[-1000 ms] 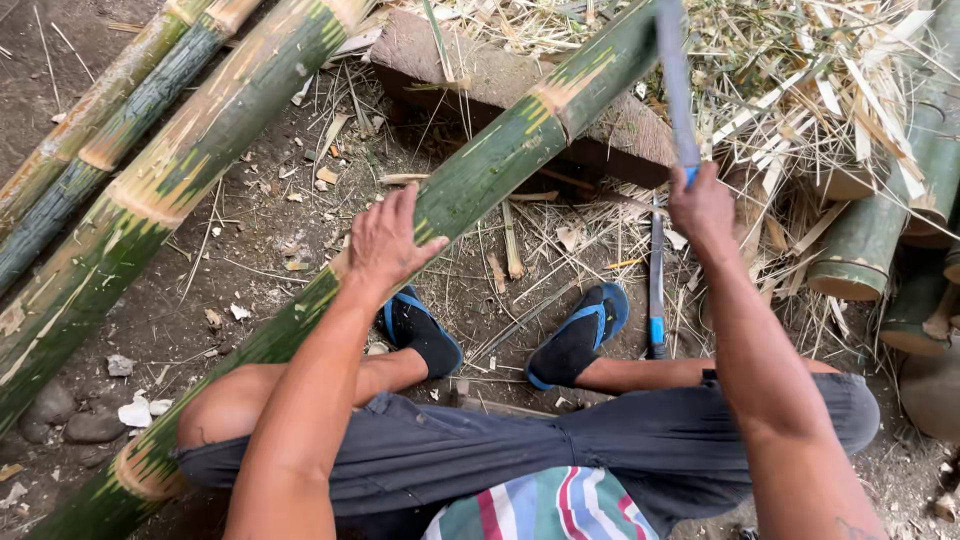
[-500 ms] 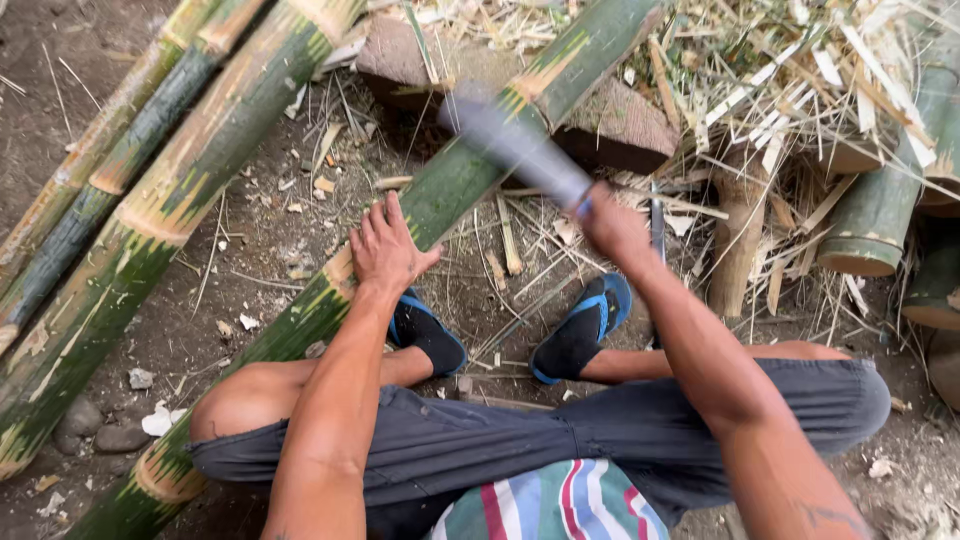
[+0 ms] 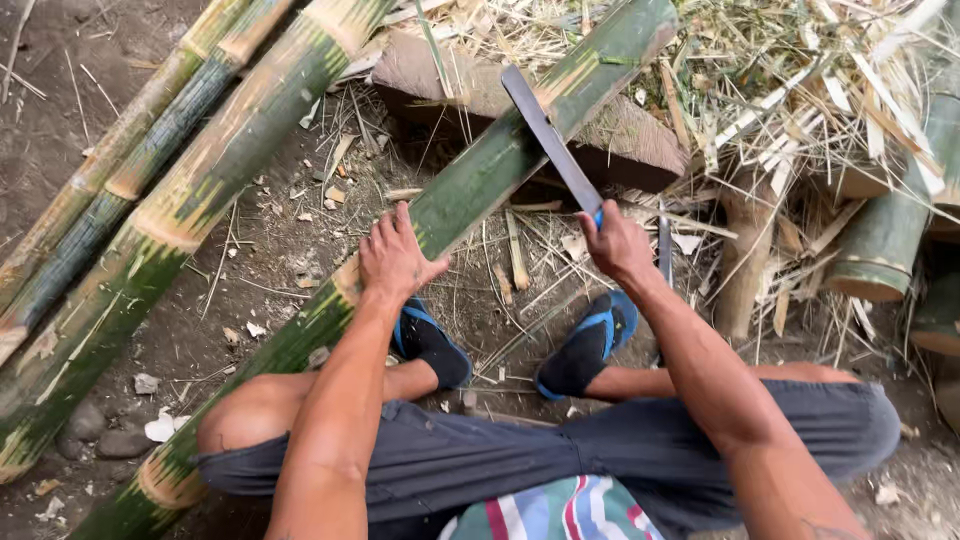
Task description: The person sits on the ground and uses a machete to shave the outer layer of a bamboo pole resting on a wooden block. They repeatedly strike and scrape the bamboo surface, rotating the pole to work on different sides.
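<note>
Bare dirt ground (image 3: 250,260) in daylight, littered with bamboo scraps (image 3: 800,90).

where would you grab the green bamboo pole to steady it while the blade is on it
Grip the bamboo pole from above on the stretch nearer the body, where the left hand already presses it, well short of the machete in the right hand. It lies slanted across a wooden block.

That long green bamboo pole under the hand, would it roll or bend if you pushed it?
The green bamboo pole is round, so it could roll sideways; perhaps that is why the left hand presses on it. It looks thick and stiff, so it probably would not bend. It is long and likely heavy. One end rests on a wooden block, which may help steady it.
</note>
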